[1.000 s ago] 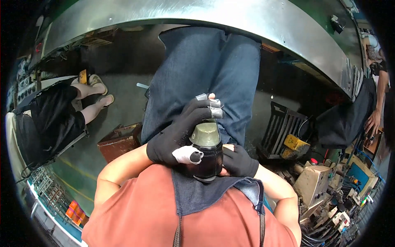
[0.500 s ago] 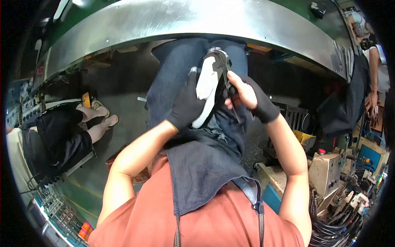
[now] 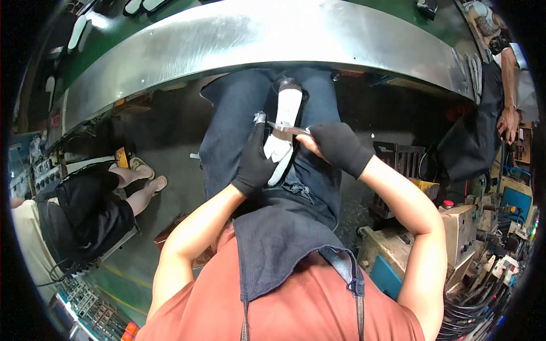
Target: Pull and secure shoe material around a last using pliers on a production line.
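A shoe-shaped piece with a white underside [image 3: 289, 105] rests between my thighs, a dark part showing at its far end. My left hand [image 3: 255, 163], in a black glove with a silver wrap on the thumb tip, is closed round its left side near the heel end. White, paper-like bits [image 3: 277, 149] cover the underside by that hand. Gripped in my gloved right hand [image 3: 340, 146] is a metal hand tool [image 3: 284, 128] that looks like pincers, lying crosswise over the white underside. Its handles are mostly hidden in the fist.
A steel bench edge [image 3: 239, 42] runs across in front of my knees, with white sole-shaped pieces [image 3: 77, 33] on the green surface beyond. Another person's legs [image 3: 133, 190] are at left, a co-worker's hand [image 3: 508, 125] at right. Machinery with cables [image 3: 455, 230] stands at lower right.
My right hand has turned over and brought the tool from lengthwise along the shoe's right side to crosswise over its underside. The shoe stands more upright in my left hand.
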`<state>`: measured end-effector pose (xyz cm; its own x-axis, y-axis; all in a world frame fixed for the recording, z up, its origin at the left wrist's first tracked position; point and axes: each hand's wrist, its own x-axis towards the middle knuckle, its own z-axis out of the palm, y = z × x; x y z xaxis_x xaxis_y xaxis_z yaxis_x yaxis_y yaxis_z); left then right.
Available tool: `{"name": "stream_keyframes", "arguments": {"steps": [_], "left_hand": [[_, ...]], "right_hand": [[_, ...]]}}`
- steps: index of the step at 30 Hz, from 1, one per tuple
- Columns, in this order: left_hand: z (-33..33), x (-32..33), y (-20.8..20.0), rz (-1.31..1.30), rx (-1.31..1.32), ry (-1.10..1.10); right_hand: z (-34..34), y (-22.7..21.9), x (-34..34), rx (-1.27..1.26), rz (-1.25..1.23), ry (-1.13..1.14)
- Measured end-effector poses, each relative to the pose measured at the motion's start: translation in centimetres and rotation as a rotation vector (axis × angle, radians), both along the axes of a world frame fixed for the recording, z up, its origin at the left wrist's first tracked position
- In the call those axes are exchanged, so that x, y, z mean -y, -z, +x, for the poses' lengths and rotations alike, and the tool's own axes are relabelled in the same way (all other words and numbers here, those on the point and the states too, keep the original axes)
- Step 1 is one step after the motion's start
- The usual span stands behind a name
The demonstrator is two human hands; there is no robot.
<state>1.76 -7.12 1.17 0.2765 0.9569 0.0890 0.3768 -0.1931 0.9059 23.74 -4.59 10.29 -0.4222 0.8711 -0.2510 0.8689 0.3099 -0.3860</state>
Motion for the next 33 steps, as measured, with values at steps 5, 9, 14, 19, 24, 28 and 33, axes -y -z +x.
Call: {"name": "stream_keyframes", "arguments": {"steps": [5,9,14,19,24,28,33], "left_hand": [[2.4,-3.9,-1.1,-0.173,0.038,-0.053],[3.1,-4.6,-1.5,-0.121,-0.142,-0.126],[-1.4,-5.3,3.0,0.035,-0.092,0.093],[-1.2,1.8,-2.2,-0.084,0.048,0.139],[-2.8,3.6,-1.6,-1.329,1.526,-0.127],[-0.2,3.3,1.7,-0.378,0.247,-0.13],[-1.3,3.1,-0.1,-0.613,0.409,-0.037]], "right_hand": [[2.7,0.2,0.9,-0.709,-1.361,0.545],[4.6,-4.4,-2.5,-0.195,-0.651,0.002],[0.4,-11.0,-1.9,-0.255,-0.071,-0.074],[0.2,0.9,3.3,-0.626,-0.409,0.188],[1.9,1.0,6.9,-0.475,-0.737,0.365],[3.1,1.5,7.7,-0.514,-0.895,0.45],[-1.7,-6.2,4.6,-0.484,-0.32,-0.046]]}}
